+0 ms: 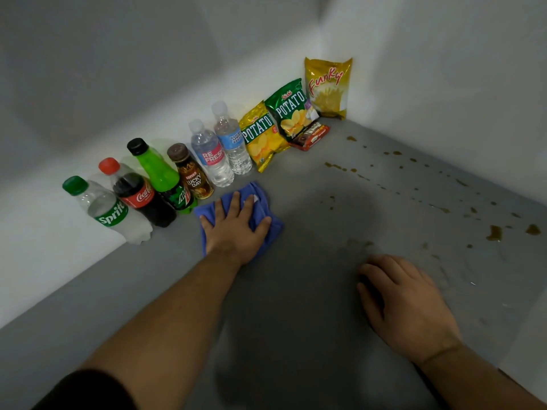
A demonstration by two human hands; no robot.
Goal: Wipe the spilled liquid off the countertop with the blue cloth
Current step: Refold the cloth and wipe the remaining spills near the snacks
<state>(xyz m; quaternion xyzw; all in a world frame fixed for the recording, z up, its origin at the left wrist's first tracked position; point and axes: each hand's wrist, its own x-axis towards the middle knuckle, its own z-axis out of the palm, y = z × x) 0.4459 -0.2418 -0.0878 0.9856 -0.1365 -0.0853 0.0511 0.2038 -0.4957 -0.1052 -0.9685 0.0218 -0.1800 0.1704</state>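
Note:
The blue cloth [260, 202] lies flat on the grey countertop [296, 291], just in front of the bottles. My left hand [233, 226] presses on top of it with fingers spread, palm down. My right hand [405, 306] rests on the bare counter to the right, fingers loosely curled, holding nothing. Brown drops and small puddles of spilled liquid [494, 232] are scattered over the right part of the counter, from near the back corner [336, 165] to the right edge. The cloth is well left of the spill.
Along the left wall stand a Sprite bottle [109, 211], a Coca-Cola bottle [139, 193], a green soda bottle [165, 179], a coffee bottle [192, 176] and two water bottles [219, 149]. Chip bags [291, 109] and a snack pack [310, 137] lean in the corner. White walls bound the counter.

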